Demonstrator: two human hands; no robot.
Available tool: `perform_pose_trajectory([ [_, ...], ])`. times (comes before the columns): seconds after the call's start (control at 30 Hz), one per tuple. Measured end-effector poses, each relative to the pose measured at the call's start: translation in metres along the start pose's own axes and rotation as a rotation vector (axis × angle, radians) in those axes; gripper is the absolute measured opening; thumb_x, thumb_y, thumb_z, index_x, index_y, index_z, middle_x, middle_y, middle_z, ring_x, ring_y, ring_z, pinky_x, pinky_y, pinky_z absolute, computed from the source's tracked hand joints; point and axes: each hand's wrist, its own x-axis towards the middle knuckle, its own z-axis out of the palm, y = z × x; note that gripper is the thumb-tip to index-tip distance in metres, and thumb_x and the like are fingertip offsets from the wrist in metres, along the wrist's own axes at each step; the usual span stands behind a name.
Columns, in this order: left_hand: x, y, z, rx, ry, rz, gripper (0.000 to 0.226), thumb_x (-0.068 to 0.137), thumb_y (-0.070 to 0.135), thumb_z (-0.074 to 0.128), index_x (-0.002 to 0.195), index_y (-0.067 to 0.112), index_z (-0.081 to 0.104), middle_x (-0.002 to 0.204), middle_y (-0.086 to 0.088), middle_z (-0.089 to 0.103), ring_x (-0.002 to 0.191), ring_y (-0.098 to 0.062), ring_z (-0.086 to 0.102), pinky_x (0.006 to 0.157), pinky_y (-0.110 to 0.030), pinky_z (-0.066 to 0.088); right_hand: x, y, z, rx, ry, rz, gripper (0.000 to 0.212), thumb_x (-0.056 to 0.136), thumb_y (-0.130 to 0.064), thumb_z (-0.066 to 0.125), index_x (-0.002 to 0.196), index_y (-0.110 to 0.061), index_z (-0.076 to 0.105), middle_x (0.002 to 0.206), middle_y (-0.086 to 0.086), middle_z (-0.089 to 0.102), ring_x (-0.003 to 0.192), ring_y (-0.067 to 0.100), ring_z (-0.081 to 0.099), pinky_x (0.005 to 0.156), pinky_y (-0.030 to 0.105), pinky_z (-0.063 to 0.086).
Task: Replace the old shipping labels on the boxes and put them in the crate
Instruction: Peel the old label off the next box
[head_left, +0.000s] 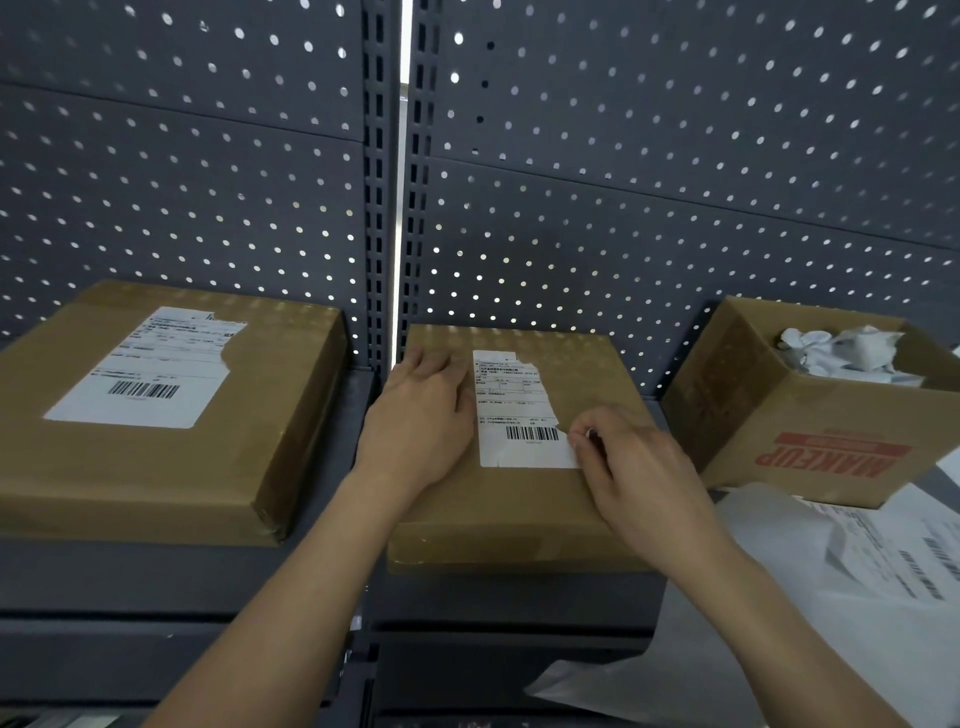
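- A flat brown cardboard box (519, 499) lies on a dark grey metal shelf (156, 577), its front edge just past the shelf's lip.
- A white rectangular shipping label with a barcode (514, 410) is stuck on the top of this box; its upper right corner is torn away.
- The left hand (421, 415) rests flat on the box top just left of the label, fingers laid out and pressing down.
- The right hand (634, 467) pinches the label's lower right corner between thumb and fingertip.
- Left of this box, apart from it, sits a larger flat brown cardboard box (156, 467) with its own torn white barcode label (150, 369).
- Right of it stands an open brown carton printed MAKEUP in red (779, 415), holding crumpled white paper (841, 353).
- In front of that carton, right of the middle box, lie loose white printed sheets (857, 561).
- Behind the box rise dark grey perforated back panels (675, 182), split by a slotted metal upright (382, 182); light shows through the holes.
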Motion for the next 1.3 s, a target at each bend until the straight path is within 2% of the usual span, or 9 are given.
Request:
perform_pose_trajectory([
  [0.37, 0.002, -0.002, 0.001, -0.017, 0.000, 0.010, 0.043, 0.102, 0.032, 0.036, 0.144, 0.026, 0.042, 0.153, 0.006, 0.036, 0.147, -0.020, 0.016, 0.112, -0.043, 0.030, 0.008, -0.004, -0.001, 0.262, -0.038, 0.058, 0.010, 0.098, -0.031, 0.052, 0.089, -0.032, 0.057, 0.060, -0.015, 0.051, 0.059, 0.005, 0.050, 0.053, 0.023, 0.031],
  [0.53, 0.001, -0.001, 0.000, -0.012, 0.011, 0.003, 0.043, 0.102, 0.031, 0.036, 0.144, 0.025, 0.043, 0.152, 0.007, 0.037, 0.147, -0.020, 0.016, 0.112, -0.041, 0.029, 0.017, -0.023, -0.007, 0.479, -0.090, 0.125, 0.014, 0.100, -0.030, 0.049, 0.088, -0.031, 0.058, 0.077, -0.004, 0.065, 0.064, 0.013, 0.059, 0.051, 0.018, 0.038],
  [0.63, 0.000, -0.001, 0.000, -0.025, 0.000, -0.004, 0.044, 0.102, 0.033, 0.036, 0.145, 0.027, 0.041, 0.154, 0.008, 0.034, 0.147, -0.020, 0.014, 0.113, -0.041, 0.027, 0.020, -0.027, -0.008, 0.482, -0.077, 0.160, 0.015, 0.099, -0.029, 0.049, 0.086, -0.029, 0.057, 0.078, 0.001, 0.065, 0.067, 0.012, 0.058, 0.049, 0.014, 0.036],
  [0.8, 0.000, -0.001, 0.000, -0.036, 0.010, -0.002, 0.044, 0.102, 0.033, 0.037, 0.145, 0.027, 0.041, 0.153, 0.009, 0.035, 0.148, -0.018, 0.014, 0.112, -0.041, 0.027, 0.026, -0.020, -0.011, 0.375, -0.145, 0.235, 0.023, 0.084, -0.048, 0.067, 0.083, -0.033, 0.049, 0.087, -0.019, 0.064, 0.075, 0.001, 0.060, 0.058, 0.027, 0.044],
  [0.9, 0.001, -0.001, 0.000, -0.049, 0.008, 0.001, 0.043, 0.101, 0.032, 0.037, 0.144, 0.027, 0.042, 0.152, 0.009, 0.036, 0.147, -0.018, 0.014, 0.112, -0.041, 0.028, 0.030, -0.020, -0.012, 0.380, -0.160, 0.253, 0.022, 0.085, -0.040, 0.068, 0.081, -0.033, 0.048, 0.083, -0.013, 0.069, 0.064, 0.005, 0.067, 0.059, 0.032, 0.048],
  [1.0, 0.002, -0.004, 0.000, -0.055, 0.007, 0.012, 0.043, 0.101, 0.032, 0.038, 0.144, 0.029, 0.042, 0.153, 0.009, 0.035, 0.147, -0.018, 0.014, 0.112, -0.041, 0.028, 0.033, -0.026, -0.011, 0.651, -0.149, 0.297, 0.021, 0.090, -0.026, 0.067, 0.082, -0.025, 0.048, 0.096, -0.005, 0.072, 0.058, 0.013, 0.070, 0.057, 0.033, 0.051],
  [1.1, 0.001, -0.004, -0.001, -0.070, 0.005, 0.008, 0.043, 0.101, 0.031, 0.039, 0.144, 0.030, 0.042, 0.153, 0.008, 0.035, 0.147, -0.017, 0.014, 0.112, -0.042, 0.028, 0.034, -0.034, -0.012, 0.859, -0.095, 0.328, 0.020, 0.091, -0.017, 0.067, 0.085, -0.014, 0.048, 0.095, 0.001, 0.072, 0.059, 0.020, 0.071, 0.056, 0.031, 0.052],
  [1.2, 0.001, -0.003, -0.003, -0.092, 0.009, 0.008, 0.043, 0.101, 0.029, 0.040, 0.144, 0.028, 0.043, 0.153, 0.008, 0.035, 0.147, -0.016, 0.013, 0.112, -0.040, 0.027, 0.035, -0.041, -0.010, 0.924, -0.059, 0.337, 0.019, 0.090, -0.014, 0.068, 0.086, -0.010, 0.049, 0.086, 0.003, 0.073, 0.058, 0.020, 0.070, 0.056, 0.029, 0.054],
  [1.3, 0.001, -0.005, -0.003, -0.123, -0.002, 0.012, 0.044, 0.101, 0.027, 0.041, 0.145, 0.027, 0.041, 0.154, 0.008, 0.033, 0.148, -0.015, 0.011, 0.114, -0.038, 0.023, 0.036, -0.041, -0.009, 0.971, -0.028, 0.330, 0.020, 0.090, -0.014, 0.068, 0.086, -0.007, 0.049, 0.088, 0.004, 0.073, 0.058, 0.020, 0.070, 0.053, 0.024, 0.052],
])
